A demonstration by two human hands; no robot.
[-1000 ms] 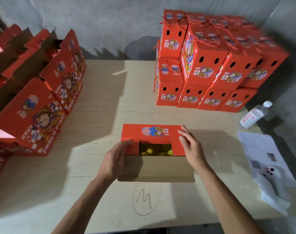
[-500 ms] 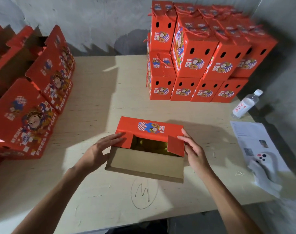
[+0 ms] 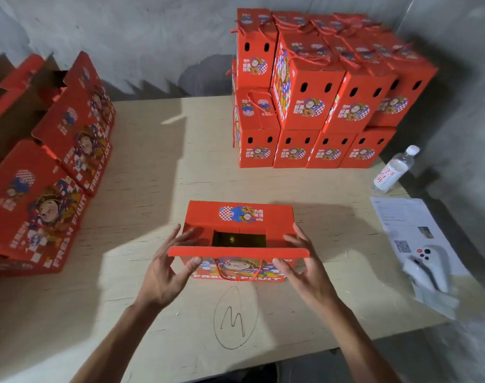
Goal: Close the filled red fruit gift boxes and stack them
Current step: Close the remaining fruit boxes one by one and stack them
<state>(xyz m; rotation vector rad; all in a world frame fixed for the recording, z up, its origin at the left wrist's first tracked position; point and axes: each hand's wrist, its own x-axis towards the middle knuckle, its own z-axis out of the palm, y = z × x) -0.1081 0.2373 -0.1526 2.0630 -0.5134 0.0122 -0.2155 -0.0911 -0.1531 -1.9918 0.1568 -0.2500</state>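
Box (image 3: pixel 240 239) sits mid-surface (image 3: pixel 164 167), just in front of the person. Near flap (image 3: pixel 238 251), which lay flat toward them half a second ago with the brown inside showing, is now swung up and level over the opening. Far flap already folded in, side tabs down; a dark gap with fruit still shows between the flaps. Left hand (image 3: pixel 166 272) and right hand (image 3: pixel 304 269) sit at the flap's two ends, fingers (image 3: pixel 180 239) spread and mostly straight, thumbs under the edge, guiding rather than clamping. Rope handle (image 3: pixel 238 269) hangs down the front face. Judgement: closing is nearly done, flaps not yet locked. Closed stack (image 3: pixel 318 106) waits at the far right; open boxes (image 3: pixel 56 175) remain at left.
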